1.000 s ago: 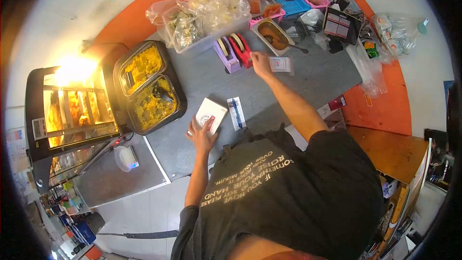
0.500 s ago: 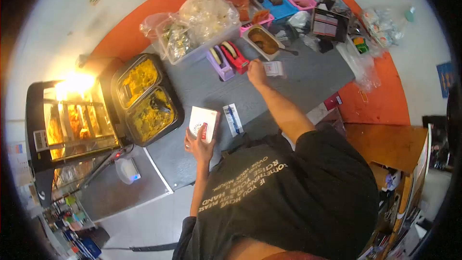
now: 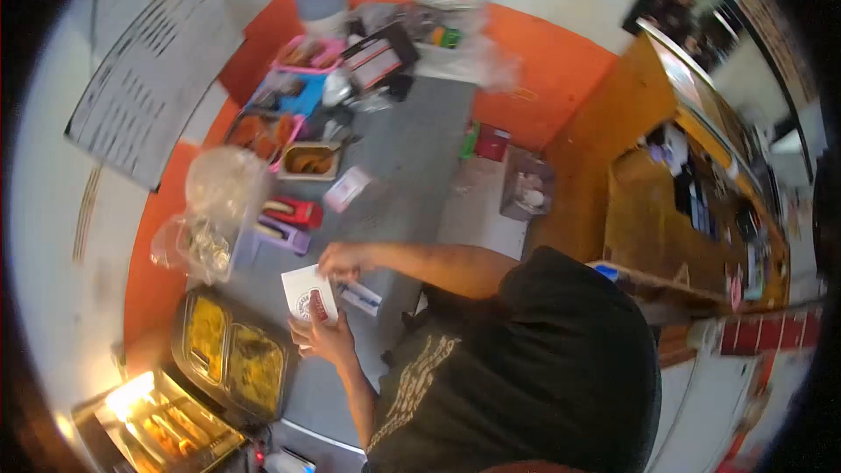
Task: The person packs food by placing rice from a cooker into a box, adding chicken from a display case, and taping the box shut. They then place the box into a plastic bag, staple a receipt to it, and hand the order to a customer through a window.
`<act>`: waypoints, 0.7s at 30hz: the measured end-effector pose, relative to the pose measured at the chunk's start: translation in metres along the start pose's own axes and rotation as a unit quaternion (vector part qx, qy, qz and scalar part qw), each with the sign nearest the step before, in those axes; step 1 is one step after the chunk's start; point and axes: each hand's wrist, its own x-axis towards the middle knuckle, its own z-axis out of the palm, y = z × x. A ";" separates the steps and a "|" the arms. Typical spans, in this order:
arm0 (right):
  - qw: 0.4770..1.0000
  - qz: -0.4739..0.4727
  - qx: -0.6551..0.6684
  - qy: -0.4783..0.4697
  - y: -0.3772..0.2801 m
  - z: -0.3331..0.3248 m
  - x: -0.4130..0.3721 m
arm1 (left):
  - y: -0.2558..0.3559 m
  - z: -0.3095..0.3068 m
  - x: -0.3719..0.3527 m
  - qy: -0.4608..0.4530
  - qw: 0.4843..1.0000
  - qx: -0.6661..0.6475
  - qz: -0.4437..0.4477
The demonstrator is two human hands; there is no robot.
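My left hand (image 3: 321, 339) is wrapped around the lower end of a small white cardboard box (image 3: 300, 285) with a round printed logo and a red patch. My right hand (image 3: 345, 259) is at the box's upper right corner, its fingers curled together; whatever they hold, if anything, is too small to make out. Just beside the box lies a flat white packet (image 3: 361, 298) with a blue strip. Further up the table are a red tape dispenser (image 3: 296, 211), a purple tape dispenser (image 3: 282, 235) and some white printed cards (image 3: 347, 189).
A black two-part tray (image 3: 229, 326) of yellow food stands left of my hands, near a lit food warmer (image 3: 162, 429). Beyond the dispensers are a plastic tub with bags (image 3: 223, 201) and a metal pan of brown sauce (image 3: 309, 160). A wooden counter (image 3: 604, 175) stands at the right.
My right hand has moved from beside the red tape dispenser back to the box in my left hand. My head view has turned to the right.
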 end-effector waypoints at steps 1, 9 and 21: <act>0.994 -0.021 -0.093 0.060 0.000 0.021 -0.021 | 0.005 0.002 0.000 0.017 1.000 -0.006 0.026; 0.922 -0.129 -0.291 0.221 0.031 -0.012 -0.087 | 0.083 -0.003 0.008 -0.112 0.992 -0.049 0.031; 0.942 -0.214 -0.004 0.258 0.102 -0.180 -0.065 | 0.151 0.073 0.008 -0.295 0.818 -0.490 0.065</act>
